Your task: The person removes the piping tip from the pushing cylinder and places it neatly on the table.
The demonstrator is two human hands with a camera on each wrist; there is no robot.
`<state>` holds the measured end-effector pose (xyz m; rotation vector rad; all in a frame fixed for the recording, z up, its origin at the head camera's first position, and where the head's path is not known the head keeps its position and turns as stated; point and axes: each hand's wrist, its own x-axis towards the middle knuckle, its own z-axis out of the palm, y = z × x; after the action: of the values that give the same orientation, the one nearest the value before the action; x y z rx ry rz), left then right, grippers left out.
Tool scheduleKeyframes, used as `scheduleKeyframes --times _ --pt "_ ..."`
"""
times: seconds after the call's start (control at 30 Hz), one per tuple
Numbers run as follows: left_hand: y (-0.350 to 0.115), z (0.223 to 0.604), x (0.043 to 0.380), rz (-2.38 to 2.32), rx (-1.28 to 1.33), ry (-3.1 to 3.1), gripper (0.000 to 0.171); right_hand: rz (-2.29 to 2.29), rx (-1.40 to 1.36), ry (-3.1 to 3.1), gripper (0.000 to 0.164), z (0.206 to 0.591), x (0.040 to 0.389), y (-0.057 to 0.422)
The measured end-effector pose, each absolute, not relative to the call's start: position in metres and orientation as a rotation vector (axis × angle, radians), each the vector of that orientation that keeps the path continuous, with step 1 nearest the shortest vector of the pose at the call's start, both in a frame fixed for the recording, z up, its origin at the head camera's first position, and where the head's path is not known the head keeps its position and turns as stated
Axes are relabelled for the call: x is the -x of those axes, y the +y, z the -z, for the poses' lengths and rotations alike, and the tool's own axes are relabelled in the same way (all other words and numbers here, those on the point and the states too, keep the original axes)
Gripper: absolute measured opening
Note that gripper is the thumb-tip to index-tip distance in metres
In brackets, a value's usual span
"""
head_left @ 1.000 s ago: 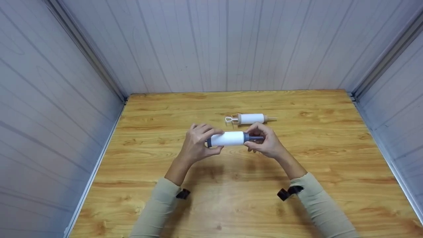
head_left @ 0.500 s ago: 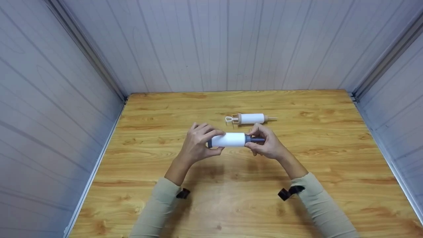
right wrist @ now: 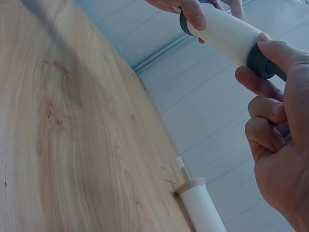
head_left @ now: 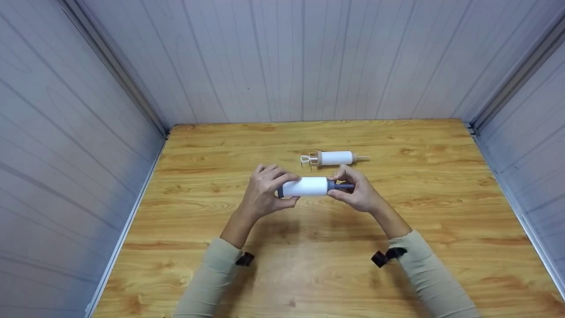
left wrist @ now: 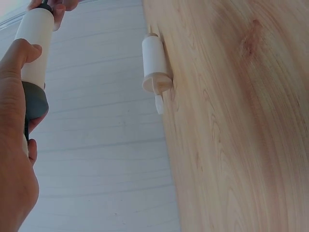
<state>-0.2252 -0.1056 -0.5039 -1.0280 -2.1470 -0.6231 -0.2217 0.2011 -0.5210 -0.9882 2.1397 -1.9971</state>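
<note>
In the head view, both hands hold a white syringe-like tube (head_left: pixel 305 186) with dark grey ends level above the table. My left hand (head_left: pixel 265 190) grips its left end, thumb below and fingers over the top. The plunger side there is mostly hidden behind the fingers. With thumb and forefinger, my right hand (head_left: pixel 359 192) pinches the dark collar (right wrist: pixel 259 62) where the thin grey nozzle (head_left: pixel 345 186) begins. Beyond the hands, a second white syringe (head_left: pixel 336 158) lies on its side, with beige ends, a looped white plunger handle (head_left: pixel 305 160) to the left and a narrow tip to the right.
The wood-patterned table (head_left: pixel 220 260) lies beneath the hands. Pale panelled walls (head_left: pixel 273 62) enclose it at the back and on both sides. A small black wrist device (head_left: pixel 379 259) hangs from the right sleeve, another (head_left: pixel 244 259) from the left.
Over the last second the held syringe and both hands have shifted very slightly right. Both grips look the same, and the syringe lying on the table has stayed put.
</note>
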Motion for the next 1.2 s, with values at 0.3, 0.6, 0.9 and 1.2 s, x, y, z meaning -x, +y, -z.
scheduleKeyframes --times 0.3,0.6,0.9,1.2 --pt "-0.105 0.505 0.225 0.647 1.033 -2.14 0.044 1.961 1.056 2.156 0.032 0.518 0.222 0.202" --pt "-0.103 0.504 0.225 0.653 0.995 -2.138 0.044 1.958 0.933 2.234 0.031 0.51 0.221 0.201" --pt "-0.105 0.504 0.226 0.614 0.981 -2.108 0.046 1.959 0.782 2.306 0.04 0.508 0.222 0.201" --pt "-0.104 0.501 0.225 0.62 1.004 -2.075 0.045 2.01 0.866 2.275 0.027 0.505 0.22 0.2"
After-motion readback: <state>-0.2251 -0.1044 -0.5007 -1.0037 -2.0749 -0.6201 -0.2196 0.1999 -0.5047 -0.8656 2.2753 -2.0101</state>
